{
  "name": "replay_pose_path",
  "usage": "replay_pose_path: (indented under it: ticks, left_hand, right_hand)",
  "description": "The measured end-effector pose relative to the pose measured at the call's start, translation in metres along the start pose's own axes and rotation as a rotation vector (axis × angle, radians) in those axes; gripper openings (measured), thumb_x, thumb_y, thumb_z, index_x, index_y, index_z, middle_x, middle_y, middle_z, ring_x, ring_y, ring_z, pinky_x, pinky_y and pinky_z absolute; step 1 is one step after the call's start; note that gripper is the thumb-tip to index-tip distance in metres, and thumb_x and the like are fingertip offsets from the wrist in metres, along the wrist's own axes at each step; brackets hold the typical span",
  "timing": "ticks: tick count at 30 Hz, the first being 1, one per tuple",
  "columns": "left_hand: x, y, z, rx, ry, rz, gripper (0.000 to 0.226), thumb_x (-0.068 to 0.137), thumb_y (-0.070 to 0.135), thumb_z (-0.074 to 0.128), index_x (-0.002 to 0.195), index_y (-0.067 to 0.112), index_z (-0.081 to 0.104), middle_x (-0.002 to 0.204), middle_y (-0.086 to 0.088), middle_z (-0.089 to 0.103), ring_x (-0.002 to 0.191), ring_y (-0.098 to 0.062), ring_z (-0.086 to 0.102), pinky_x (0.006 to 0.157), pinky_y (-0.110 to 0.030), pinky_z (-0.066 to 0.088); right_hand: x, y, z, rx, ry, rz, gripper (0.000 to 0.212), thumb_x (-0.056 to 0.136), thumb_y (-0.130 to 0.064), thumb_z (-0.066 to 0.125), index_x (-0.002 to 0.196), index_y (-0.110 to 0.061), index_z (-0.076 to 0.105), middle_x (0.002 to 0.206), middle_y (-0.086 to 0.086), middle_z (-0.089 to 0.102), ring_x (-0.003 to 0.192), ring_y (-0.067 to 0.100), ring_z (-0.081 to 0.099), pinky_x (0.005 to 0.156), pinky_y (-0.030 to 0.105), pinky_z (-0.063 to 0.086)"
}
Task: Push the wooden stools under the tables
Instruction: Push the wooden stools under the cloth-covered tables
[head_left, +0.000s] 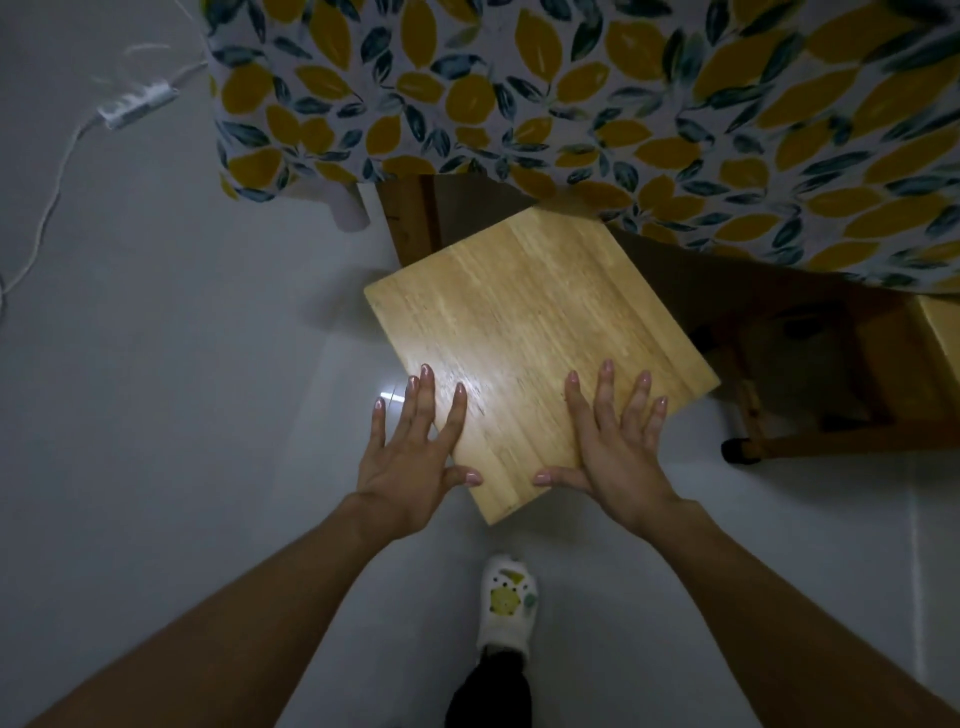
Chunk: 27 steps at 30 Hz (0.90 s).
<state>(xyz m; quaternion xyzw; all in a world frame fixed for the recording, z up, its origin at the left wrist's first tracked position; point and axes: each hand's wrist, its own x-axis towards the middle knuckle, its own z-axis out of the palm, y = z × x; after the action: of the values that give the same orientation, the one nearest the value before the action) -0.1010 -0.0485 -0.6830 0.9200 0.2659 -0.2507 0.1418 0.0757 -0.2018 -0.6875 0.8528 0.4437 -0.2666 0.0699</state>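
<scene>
— Where the pale grey tiled floor (156, 364) met the table draped in a white cloth printed with yellow lemons and dark leaves (571, 88), what stood in the way?

— A square light-wood stool (524, 332) sat skewed, only its far corner tucked beneath the cloth. Beside it, to the right, a darker wooden stool frame (810, 364) crowded the gap, and a white table leg (350, 208) stood to the left.

— And the hands?

— Both spread flat, gripping nothing: the left hand (410, 467) overlapped the seat's near left edge, the right hand (618, 457) lay on its near right part. A white power strip (137, 106) lay well apart, and a white patterned slipper (506, 605) stood below.
</scene>
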Motion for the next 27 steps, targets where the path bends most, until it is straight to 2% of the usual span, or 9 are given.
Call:
replay_pose_path:
  ticks: [9,15,21,27]
  left_hand:
    - [0.062,-0.003,-0.031,-0.01,0.078,0.014,0.09,0.079,0.072,0.019,0.143,0.029,-0.029,0.147,-0.012,-0.041,0.137,-0.027,-0.033,0.108,-0.046,-0.014]
    - [0.085,0.009,-0.042,-0.019,0.108,-0.005,0.089,0.08,0.071,0.018,0.143,0.028,-0.028,0.149,-0.014,-0.038,0.138,-0.028,-0.031,0.11,-0.046,-0.01]
    - [0.108,0.025,-0.049,-0.081,0.129,-0.024,0.088,0.081,0.069,0.02,0.145,0.027,-0.025,0.15,-0.014,-0.037,0.135,-0.025,-0.033,0.114,-0.048,-0.004]
    - [0.122,0.037,-0.055,-0.114,0.149,-0.041,0.09,0.079,0.069,0.018,0.147,0.025,-0.02,0.151,-0.015,-0.035,0.135,-0.024,-0.033,0.115,-0.048,-0.003]
  right_hand:
    - [0.06,0.025,-0.044,0.037,-0.008,-0.041,0.126,0.051,-0.088,0.021,0.149,-0.019,-0.017,0.145,0.015,-0.041,0.13,0.052,-0.036,0.107,0.068,-0.017]
    - [0.08,0.045,-0.068,0.022,-0.054,-0.066,0.119,0.065,-0.08,0.043,0.15,-0.021,-0.018,0.149,0.017,-0.039,0.13,0.051,-0.038,0.107,0.067,-0.018]
    - [0.1,0.068,-0.087,0.078,-0.055,-0.111,0.118,0.069,-0.076,0.053,0.151,-0.025,-0.016,0.151,0.014,-0.039,0.131,0.044,-0.042,0.107,0.062,-0.023]
    - [0.115,0.085,-0.101,0.093,-0.071,-0.136,0.117,0.07,-0.074,0.055,0.15,-0.028,-0.017,0.151,0.012,-0.039,0.131,0.041,-0.043,0.108,0.063,-0.021]
